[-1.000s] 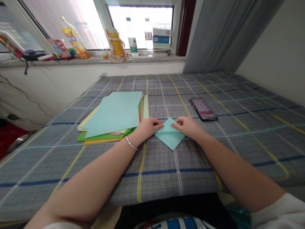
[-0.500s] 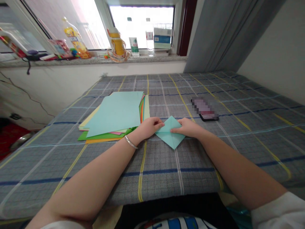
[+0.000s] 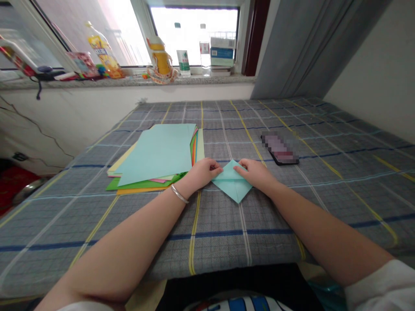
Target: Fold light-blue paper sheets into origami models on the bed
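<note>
Head view: at the far left a white windowsill (image 3: pixel 129 81) runs under the window, crowded with a yellow-labelled bottle (image 3: pixel 103 51), an orange-capped jar (image 3: pixel 159 58), two clear bottles and a stack of small boxes (image 3: pixel 221 55). Below it, on the left half of the surface, lies a loose stack of coloured paper (image 3: pixel 155 157), a pale turquoise sheet on top with green, orange, pink and cream edges showing beneath; its right edge lies just beside the left hand. Further right a dark phone (image 3: pixel 280 148), its screen blurred, lies flat, near the right hand but apart from it. Nothing lies between the person and the folded piece. The surface is a bed (image 3: pixel 227 233) covered in a grey checked sheet with yellow, blue and white lines; a grey curtain (image 3: pixel 308 47) hangs at the upper right against a plain pale wall. The left hand (image 3: pixel 201 172), a silver bangle (image 3: pixel 178 194) on its wrist, is curled with its fingertips pressed on the left corner of a small folded turquoise paper (image 3: pixel 233 186), a diamond-like shape lying flat on the sheet at the middle of the bed, its point towards the person. The right hand (image 3: pixel 256 170) is likewise curled, fingertips pinching down on the upper right edge of the same paper. Both hands are half closed on the paper, pressing it to the bed and not lifting it.
</note>
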### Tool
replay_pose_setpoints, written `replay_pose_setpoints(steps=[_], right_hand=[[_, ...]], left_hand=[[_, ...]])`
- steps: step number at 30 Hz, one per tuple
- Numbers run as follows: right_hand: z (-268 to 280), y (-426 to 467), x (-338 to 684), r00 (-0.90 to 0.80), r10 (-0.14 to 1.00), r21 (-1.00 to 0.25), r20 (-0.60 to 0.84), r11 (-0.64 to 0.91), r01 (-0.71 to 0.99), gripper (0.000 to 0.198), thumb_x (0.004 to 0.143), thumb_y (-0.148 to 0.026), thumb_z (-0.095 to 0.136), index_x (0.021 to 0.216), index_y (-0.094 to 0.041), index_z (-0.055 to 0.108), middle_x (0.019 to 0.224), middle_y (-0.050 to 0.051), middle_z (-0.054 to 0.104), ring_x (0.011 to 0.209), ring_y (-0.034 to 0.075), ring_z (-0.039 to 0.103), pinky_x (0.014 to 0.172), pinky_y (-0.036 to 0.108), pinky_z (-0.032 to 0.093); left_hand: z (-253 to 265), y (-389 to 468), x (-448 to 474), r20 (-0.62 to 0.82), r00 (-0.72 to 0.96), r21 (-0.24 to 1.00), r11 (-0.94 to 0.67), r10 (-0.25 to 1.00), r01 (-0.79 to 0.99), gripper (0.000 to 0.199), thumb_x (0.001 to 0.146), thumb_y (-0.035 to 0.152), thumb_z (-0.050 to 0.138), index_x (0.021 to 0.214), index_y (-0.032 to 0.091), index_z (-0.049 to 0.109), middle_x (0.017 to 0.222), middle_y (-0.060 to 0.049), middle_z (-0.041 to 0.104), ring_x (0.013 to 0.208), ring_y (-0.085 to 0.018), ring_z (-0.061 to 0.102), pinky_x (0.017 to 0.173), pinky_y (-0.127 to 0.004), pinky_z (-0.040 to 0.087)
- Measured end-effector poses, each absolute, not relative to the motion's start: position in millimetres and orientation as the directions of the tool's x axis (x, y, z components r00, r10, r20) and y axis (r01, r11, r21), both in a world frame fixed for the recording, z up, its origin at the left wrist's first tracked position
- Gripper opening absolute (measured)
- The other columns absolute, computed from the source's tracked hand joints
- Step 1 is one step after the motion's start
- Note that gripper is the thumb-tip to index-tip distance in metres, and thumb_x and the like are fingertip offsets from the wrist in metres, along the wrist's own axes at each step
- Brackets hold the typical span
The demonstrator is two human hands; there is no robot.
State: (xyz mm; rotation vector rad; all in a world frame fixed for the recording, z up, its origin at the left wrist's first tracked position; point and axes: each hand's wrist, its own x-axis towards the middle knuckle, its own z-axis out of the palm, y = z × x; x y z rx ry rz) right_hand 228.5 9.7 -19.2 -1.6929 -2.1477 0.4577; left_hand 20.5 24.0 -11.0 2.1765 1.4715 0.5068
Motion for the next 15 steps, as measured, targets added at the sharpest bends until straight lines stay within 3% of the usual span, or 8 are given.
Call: replay_pose_setpoints(steps=[3,6,10,15], right_hand=[[-20.8,7.6,226.6,-0.176,0.978,-0.447,0.113,0.208,0.870,0.022,0.092,-0.037,0.051,0.088,-0.019,0.064,0.086,0.005,0.070,0.078,0.019,0.059,0.062,0.028,0.033],[-22.2,6.2,225.1,-0.155,0.977,-0.463,0.149,0.207,0.862,0.017,0.089,-0.032,0.057,0.098,-0.019,0.063,0.092,0.006,0.070,0.082,0.019,0.061,0.066,0.028,0.036],[-23.2,5.6,224.5,-0.146,0.976,-0.469,0.159,0.205,0.859,0.018,0.088,-0.028,0.059,0.103,-0.019,0.063,0.092,0.006,0.069,0.082,0.018,0.062,0.069,0.028,0.040],[-25.1,6.9,223.6,-0.182,0.967,-0.431,0.180,0.244,0.869,0.020,0.090,-0.026,0.055,0.106,-0.019,0.065,0.100,0.007,0.070,0.090,0.020,0.063,0.076,0.030,0.043]], left_hand=[[-7.0,21.7,19.9,-0.018,0.365,0.575,-0.289,0.931,0.765,0.018,0.085,0.026,0.059,0.083,0.015,0.073,0.070,-0.001,0.063,0.065,-0.014,0.055,0.061,-0.025,0.041],[-7.8,18.0,19.4,0.039,0.381,0.566,-0.335,0.924,0.753,0.020,0.084,0.020,0.060,0.100,0.016,0.072,0.082,-0.002,0.066,0.070,-0.014,0.058,0.069,-0.026,0.046],[-13.0,9.3,23.9,0.196,0.477,0.421,-0.513,0.857,0.748,0.025,0.091,0.021,0.054,0.109,0.017,0.071,0.098,-0.008,0.064,0.085,-0.017,0.062,0.088,-0.031,0.049],[-13.1,0.1,33.8,0.203,0.537,0.273,-0.574,0.819,0.772,0.031,0.095,0.026,0.051,0.119,0.014,0.067,0.102,-0.010,0.062,0.091,-0.021,0.063,0.092,-0.035,0.049]])
